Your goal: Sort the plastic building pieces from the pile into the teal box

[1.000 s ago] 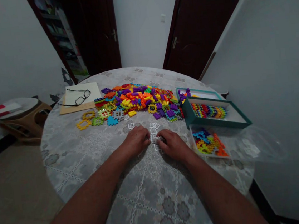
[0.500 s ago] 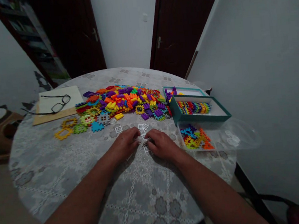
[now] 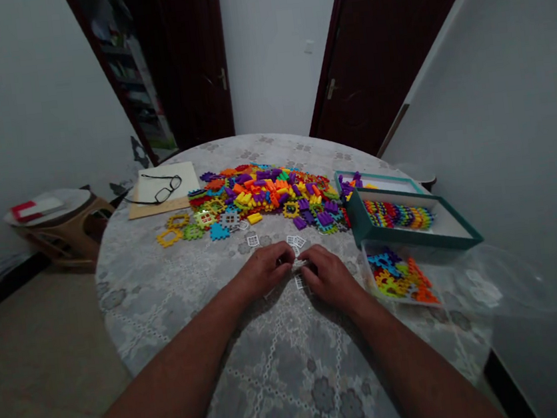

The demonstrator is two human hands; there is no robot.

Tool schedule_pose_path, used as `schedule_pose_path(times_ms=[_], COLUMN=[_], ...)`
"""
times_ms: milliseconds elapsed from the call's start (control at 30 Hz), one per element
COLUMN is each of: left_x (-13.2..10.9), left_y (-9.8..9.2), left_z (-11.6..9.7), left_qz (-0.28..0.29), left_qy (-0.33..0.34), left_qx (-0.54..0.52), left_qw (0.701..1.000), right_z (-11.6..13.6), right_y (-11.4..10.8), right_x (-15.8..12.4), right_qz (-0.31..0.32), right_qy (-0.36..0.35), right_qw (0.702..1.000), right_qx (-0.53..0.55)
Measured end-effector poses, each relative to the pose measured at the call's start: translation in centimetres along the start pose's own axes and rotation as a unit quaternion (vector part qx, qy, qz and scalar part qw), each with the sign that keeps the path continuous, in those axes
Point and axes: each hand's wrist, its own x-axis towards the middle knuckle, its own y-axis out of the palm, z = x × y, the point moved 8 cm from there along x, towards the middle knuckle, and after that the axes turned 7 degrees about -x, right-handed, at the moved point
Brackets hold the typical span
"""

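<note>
My left hand (image 3: 266, 268) and my right hand (image 3: 330, 275) meet low over the middle of the table. Small white lattice pieces (image 3: 299, 264), like toy window frames, are pinched between their fingertips. The fingers partly hide how many there are. Just beyond the hands lie more white window pieces (image 3: 296, 241), and another white window piece (image 3: 299, 282) shows under the right fingers. A separate white window piece (image 3: 252, 241) rests left of these, flat on the cloth.
Behind the hands spreads a heap of colourful plastic building pieces (image 3: 271, 190). To the right stand a green box (image 3: 417, 233) with rainbow-coloured pieces and a clear container (image 3: 402, 279) of gear-like pieces. Glasses (image 3: 163, 194) lie on paper at the left.
The view has turned left, so everything appears further right. Both hands stay together at the white pieces, the left fingers slightly more apart from the right ones.
</note>
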Motion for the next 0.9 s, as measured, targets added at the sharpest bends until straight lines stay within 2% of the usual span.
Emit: schedule_pose_path(times_ms=[67, 167, 233, 267, 367, 500, 600, 733, 833, 900], left_x=[-0.1, -0.3, -0.5, -0.6, -0.4, 0.0, 0.3, 0.6, 0.8, 0.6], left_y=[-0.3, -2.2, -3.7, -4.2, -4.5, -4.0, -3.6, -3.8, -4.4, -5.3], left_z=[-0.1, 0.3, 1.3, 2.0, 3.7, 4.1, 4.4, 5.1, 5.6, 5.8], left_qz=[-0.008, -0.089, -0.150, -0.162, -0.132, -0.093, -0.072, -0.075, -0.073, -0.083], left_qy=[0.013, 0.031, 0.003, -0.024, -0.099, -0.101, -0.078, -0.063, -0.065, -0.089], left_qx=[0.010, 0.089, 0.173, 0.214, 0.304, 0.334, 0.318, 0.296, 0.302, 0.310], left_qw=[1.000, 0.992, 0.973, 0.963, 0.938, 0.933, 0.942, 0.950, 0.948, 0.943], right_z=[0.0, 0.0, 0.0, -0.1, -0.1, -0.2, 0.6, 1.0, -1.2, -3.5], right_y=[-0.1, -0.1, -0.1, -0.2, -0.5, -2.2, -5.1, -10.4, -15.0, -18.5], right_x=[0.0, 0.0, 0.0, 0.0, 0.0, 0.1, 0.0, -1.2, -3.6, -6.0], right_qz=[-0.007, -0.014, -0.015, -0.016, -0.018, -0.013, -0.028, -0.092, -0.157, -0.203], right_qy=[0.001, 0.016, 0.028, 0.031, 0.037, 0.066, 0.069, 0.093, 0.158, 0.210], right_qw=[1.000, 1.000, 0.999, 0.999, 0.999, 0.998, 0.997, 0.988, 0.967, 0.942], right_qx=[0.003, 0.003, 0.002, 0.002, 0.003, -0.005, -0.031, -0.079, -0.120, -0.163])
